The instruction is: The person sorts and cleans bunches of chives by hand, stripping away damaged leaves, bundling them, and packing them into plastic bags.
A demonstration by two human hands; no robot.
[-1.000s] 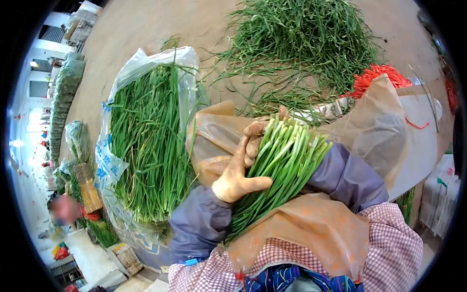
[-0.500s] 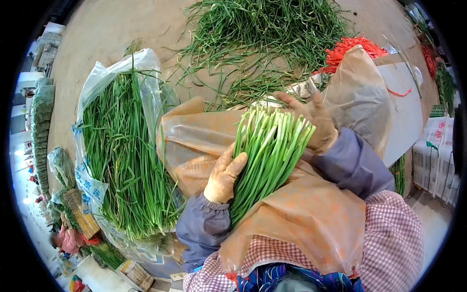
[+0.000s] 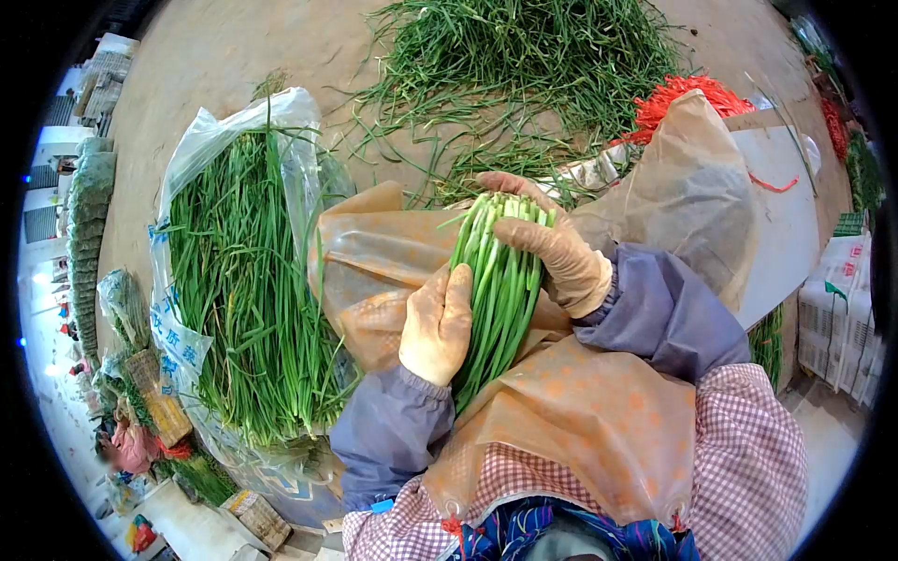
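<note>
A bunch of garlic chives (image 3: 496, 304) lies over my lap, pale stem ends pointing away from me. My left hand (image 3: 437, 325), in a pale glove, grips its left side about midway, thumb on top. Near the stem ends, my gloved right hand (image 3: 558, 252) wraps around the bunch from the right, with the thumb across the top. Both hands are closed on the same bunch. Beneath it spreads a translucent orange-patterned plastic apron (image 3: 571, 421). To the left, a large heap of chives (image 3: 243, 290) lies in an open clear plastic bag (image 3: 192, 150).
Loose green leaves (image 3: 533, 56) are piled on the floor ahead. Red ties (image 3: 687, 101) lie at right beside a white board (image 3: 781, 210). White crates (image 3: 835, 313) stand at far right. A person in pink (image 3: 134, 446) is at far left.
My right hand has come in from beyond the stem ends and closed around them. The bunch is gathered narrower than before. My left hand stays on its left side.
</note>
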